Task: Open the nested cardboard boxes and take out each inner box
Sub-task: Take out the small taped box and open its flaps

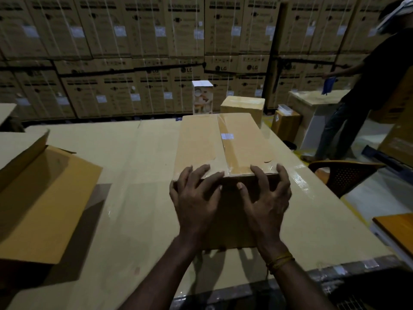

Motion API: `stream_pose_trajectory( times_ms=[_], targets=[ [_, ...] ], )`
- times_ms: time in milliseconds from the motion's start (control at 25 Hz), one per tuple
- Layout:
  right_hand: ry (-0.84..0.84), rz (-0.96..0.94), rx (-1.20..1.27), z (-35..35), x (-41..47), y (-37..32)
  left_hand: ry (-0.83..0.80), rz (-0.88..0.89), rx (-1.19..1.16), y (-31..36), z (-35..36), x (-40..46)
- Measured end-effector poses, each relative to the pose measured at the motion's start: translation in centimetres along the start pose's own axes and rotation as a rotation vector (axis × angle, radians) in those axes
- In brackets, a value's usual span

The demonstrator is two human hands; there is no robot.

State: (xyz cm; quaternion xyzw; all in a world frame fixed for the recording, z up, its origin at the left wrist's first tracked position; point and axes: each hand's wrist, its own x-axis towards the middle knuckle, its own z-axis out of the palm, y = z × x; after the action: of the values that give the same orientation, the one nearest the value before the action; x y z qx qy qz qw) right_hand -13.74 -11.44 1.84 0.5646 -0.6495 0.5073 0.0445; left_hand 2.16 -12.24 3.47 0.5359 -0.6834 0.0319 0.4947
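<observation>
My left hand [196, 198] and my right hand [266, 200] rest on the near top edge of the taped box [223, 144], which stands on the cardboard-covered surface [134, 175] right in front of me. The fingers [190, 175] of both hands are spread and bent over the edge, their tips on the lid; they press on it rather than close round anything. Clear tape [232, 148] runs down the seam between the two top flaps, and the flaps lie flat and closed, so I cannot see what is inside. To my left on the same surface lies an open box [44, 198] with one flap up; its inside is dark and I cannot tell what it holds. Past the far edge stands another closed brown box [242, 107], beside a tall white printed carton [202, 99].
</observation>
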Motion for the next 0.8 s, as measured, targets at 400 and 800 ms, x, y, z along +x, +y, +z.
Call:
stream_pose_trajectory(
  times_ms=[400, 800],
  targets=[
    [-0.064, 0.007, 0.100, 1.4, -3.1, 3.8, 0.075, 0.112, 0.129, -2.3, 2.8, -1.6],
    [0.048, 0.014, -0.115, 1.1, 5.9, -1.5, 0.110, 0.021, 0.188, 0.3, 1.1, 9.0]
  ],
)
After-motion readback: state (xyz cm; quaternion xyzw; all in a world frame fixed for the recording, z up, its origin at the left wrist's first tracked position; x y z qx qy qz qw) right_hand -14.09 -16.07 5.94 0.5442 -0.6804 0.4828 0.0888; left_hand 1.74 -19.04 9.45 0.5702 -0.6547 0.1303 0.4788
